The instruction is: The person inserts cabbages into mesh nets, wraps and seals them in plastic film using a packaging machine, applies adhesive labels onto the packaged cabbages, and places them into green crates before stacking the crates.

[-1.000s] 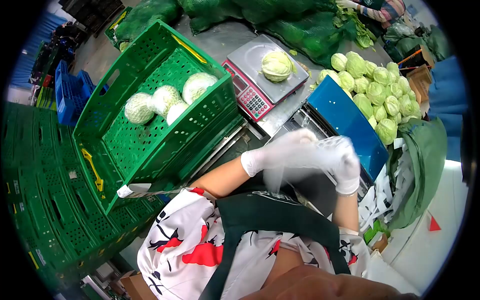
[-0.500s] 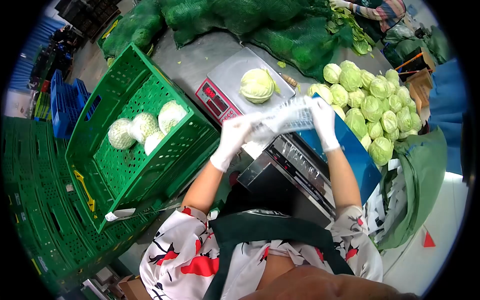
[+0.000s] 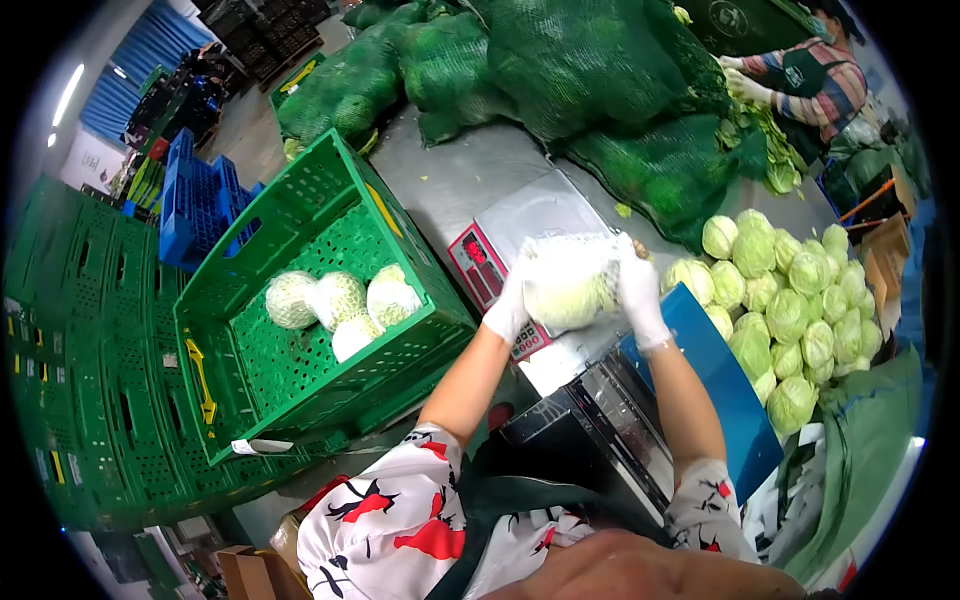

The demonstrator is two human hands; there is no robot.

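A pale green cabbage is between my gloved hands at the near edge of the scale, with see-through plastic film over its upper side. My left hand is closed on the film at the cabbage's left side. At the right side, my right hand grips the film too, fingers curled and partly hidden. Whether the cabbage still touches the scale plate, I cannot tell. Just in front of me stands a black wrapping machine with film on its top.
A green crate on the left holds several wrapped cabbages. Loose cabbages are piled at the right, behind a blue panel. Green net sacks lie at the back. A co-worker stands at the far right.
The film, stretched between my hands in front of the scale before, has moved forward over the cabbage. My hands are now at the cabbage's sides. The view has shifted.
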